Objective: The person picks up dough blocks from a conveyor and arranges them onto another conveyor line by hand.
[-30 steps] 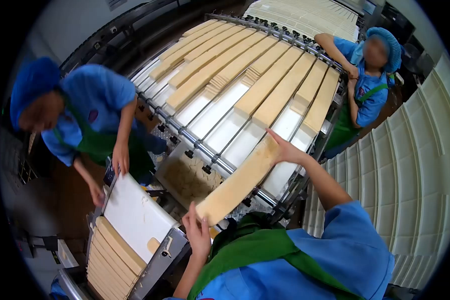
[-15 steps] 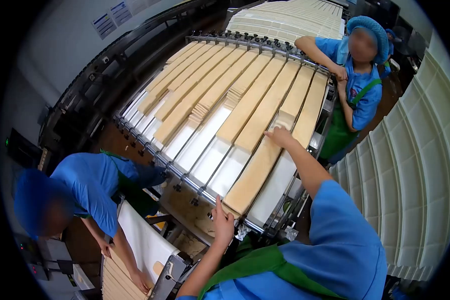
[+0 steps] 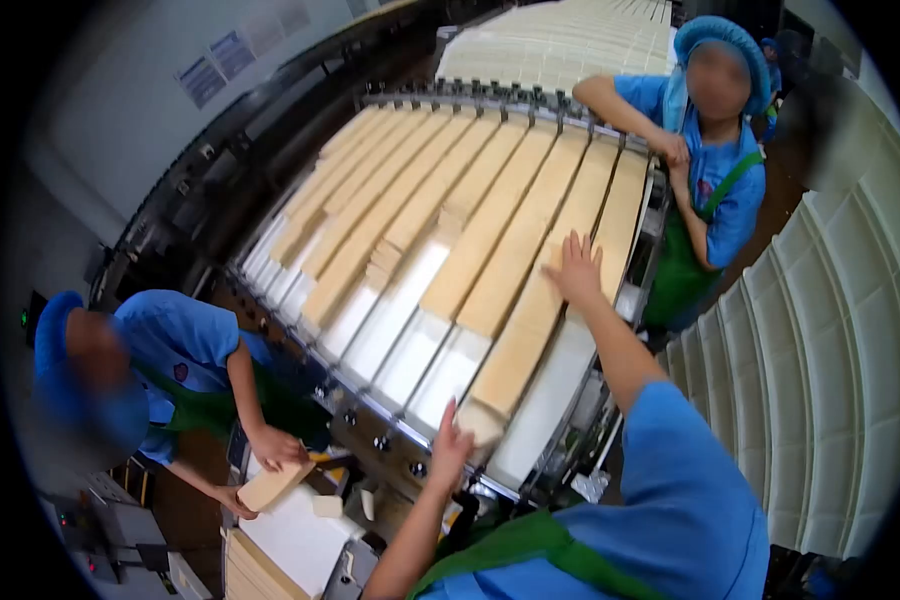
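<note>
Left grip (image 3: 449, 450): at the slab's near end; grasp cannot be determined. Slab (image 3: 518, 348): lies lengthwise on conveyor (image 3: 392, 318). Right grip (image 3: 575, 272): released, spread on its far end. Caution: uneven pressure could skew it into adjacent slab (image 3: 534, 238).

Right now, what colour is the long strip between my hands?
The strip is pale yellow, best seen in the head view.
</note>
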Demonstrator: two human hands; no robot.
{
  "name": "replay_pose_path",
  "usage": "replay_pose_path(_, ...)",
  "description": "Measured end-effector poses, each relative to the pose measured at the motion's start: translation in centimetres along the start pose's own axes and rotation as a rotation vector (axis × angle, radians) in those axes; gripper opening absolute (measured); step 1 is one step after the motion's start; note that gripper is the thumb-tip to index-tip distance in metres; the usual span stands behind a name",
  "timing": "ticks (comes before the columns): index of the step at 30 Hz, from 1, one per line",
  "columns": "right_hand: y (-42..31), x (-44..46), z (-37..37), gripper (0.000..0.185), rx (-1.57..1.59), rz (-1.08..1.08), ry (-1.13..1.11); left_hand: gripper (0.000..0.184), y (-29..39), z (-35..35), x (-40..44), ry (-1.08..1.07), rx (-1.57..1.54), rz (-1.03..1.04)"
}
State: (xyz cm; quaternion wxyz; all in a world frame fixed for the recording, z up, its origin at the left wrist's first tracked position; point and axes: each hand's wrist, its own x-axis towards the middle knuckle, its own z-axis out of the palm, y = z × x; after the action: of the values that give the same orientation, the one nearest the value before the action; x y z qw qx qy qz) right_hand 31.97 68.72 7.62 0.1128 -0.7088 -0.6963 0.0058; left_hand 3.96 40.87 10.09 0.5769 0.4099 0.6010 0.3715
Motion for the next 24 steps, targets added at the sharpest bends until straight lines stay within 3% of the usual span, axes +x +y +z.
replay_pose_path(1, -0.2, 0.3, -0.8, 0.086, 0.003, 0.003, 0.036, 0.071, -1.7, -0.6, -0.6, 0.013, 0.11, 0.044)
replay_pose_path(2, -0.5, 0.0, -1.3, 0.086, -0.016, 0.003, -0.006, 0.068, -1.6, -0.4, -1.4, 0.039, -0.127, 0.019)
replay_pose_path(3, -1.2, -1.3, -1.0, 0.087, -0.031, 0.001, -0.079, 0.068, -0.8, -0.7, -2.6, 0.042, -0.121, 0.009)
replay_pose_path(5, -2.8, -3.8, -0.8, 0.089, -0.034, -0.041, -0.087, 0.063, 0.1, -1.6, -4.6, 0.186, -0.449, -0.06)
replay_pose_path(7, -5.2, -7.3, -0.5, 0.091, -0.019, -0.161, -0.077, 0.056, -0.1, -3.4, -5.7, 0.28, -0.518, 0.002)
replay_pose_path(12, -11.1, -15.7, -1.8, 0.087, 0.167, -0.394, -0.117, 0.062, -0.9, -9.6, -7.8, 0.551, -0.641, 0.19)
replay_pose_path(13, -12.6, -17.5, -2.5, 0.085, 0.263, -0.49, -0.07, 0.062, -1.9, -10.4, -8.8, 0.617, -0.579, 0.248)
replay_pose_path(15, -15.0, -19.8, -4.0, 0.082, 0.361, -0.636, -0.043, 0.061, -4.4, -12.1, -10.6, 0.895, -0.323, -0.013)
replay_pose_path(17, -17.9, -22.5, -5.0, 0.079, 0.557, -0.795, -0.132, 0.057, -8.1, -13.3, -13.5, 0.933, -0.438, -0.002)
replay_pose_path(20, -20.5, -25.1, -4.8, 0.068, 0.735, -0.969, -0.236, 0.042, -15.0, -14.7, -18.2, 1.026, -0.292, 0.032)
replay_pose_path(24, -22.8, -27.6, -3.9, 0.063, 0.682, -1.1, -0.429, 0.033, -19.2, -14.2, -23.2, 1.37, -0.202, -0.074)
